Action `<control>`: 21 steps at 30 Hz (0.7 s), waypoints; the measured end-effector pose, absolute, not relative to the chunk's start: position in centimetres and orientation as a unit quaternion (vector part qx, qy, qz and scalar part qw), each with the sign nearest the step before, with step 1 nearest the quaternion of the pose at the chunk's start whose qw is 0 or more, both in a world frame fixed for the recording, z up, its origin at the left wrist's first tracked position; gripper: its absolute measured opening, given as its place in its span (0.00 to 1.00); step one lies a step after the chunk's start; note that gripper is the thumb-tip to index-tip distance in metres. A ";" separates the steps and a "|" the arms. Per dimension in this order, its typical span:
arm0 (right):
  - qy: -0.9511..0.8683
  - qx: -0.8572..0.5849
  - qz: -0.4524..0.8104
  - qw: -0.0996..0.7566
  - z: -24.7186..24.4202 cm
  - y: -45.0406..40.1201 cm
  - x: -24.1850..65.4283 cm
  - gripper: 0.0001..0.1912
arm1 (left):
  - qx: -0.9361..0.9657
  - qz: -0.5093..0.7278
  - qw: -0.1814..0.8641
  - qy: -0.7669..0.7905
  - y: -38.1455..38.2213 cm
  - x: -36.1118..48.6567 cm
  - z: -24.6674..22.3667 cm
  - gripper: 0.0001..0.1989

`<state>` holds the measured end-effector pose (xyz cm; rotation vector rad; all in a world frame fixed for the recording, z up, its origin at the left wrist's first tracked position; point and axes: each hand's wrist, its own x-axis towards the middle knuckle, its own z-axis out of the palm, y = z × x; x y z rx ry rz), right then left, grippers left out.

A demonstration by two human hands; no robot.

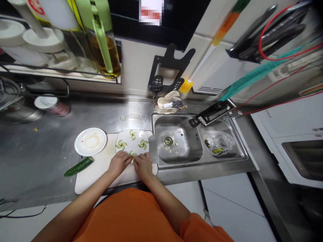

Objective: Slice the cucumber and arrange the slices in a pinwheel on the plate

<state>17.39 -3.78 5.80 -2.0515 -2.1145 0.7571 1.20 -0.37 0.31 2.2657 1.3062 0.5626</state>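
A square white plate [133,136] rests on the white cutting board [88,176]. Fanned green cucumber slices [143,144] form pinwheels near its edges, with small red bits at their centres. At the plate's front edge, my left hand [119,163] and my right hand [143,165] meet over another group of slices. Both have their fingers bent and closed at the slices, which they partly cover. To the left, a cut piece of cucumber [79,167] lies across the board's edge. Behind it sits a round white plate [90,141] with small red specks.
A double steel sink [186,151] lies to the right, with cucumber slices around its drain and a plastic bag [219,143] in the right basin. The faucet [209,116] reaches over it. Bottles [104,50] fill the upper-left rack; a can [52,105] stands below.
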 end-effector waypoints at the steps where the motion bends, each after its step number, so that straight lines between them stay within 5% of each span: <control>1: -0.695 -0.673 0.248 0.048 5.8 -3.8 17.4 0.12 | 0.824 0.203 0.233 0.475 -0.4 1.2 0.3 0.12; 21: -0.687 -0.680 0.250 0.049 5.6 -3.7 17.5 0.11 | 0.830 0.206 0.226 0.467 -0.3 1.0 0.6 0.11</control>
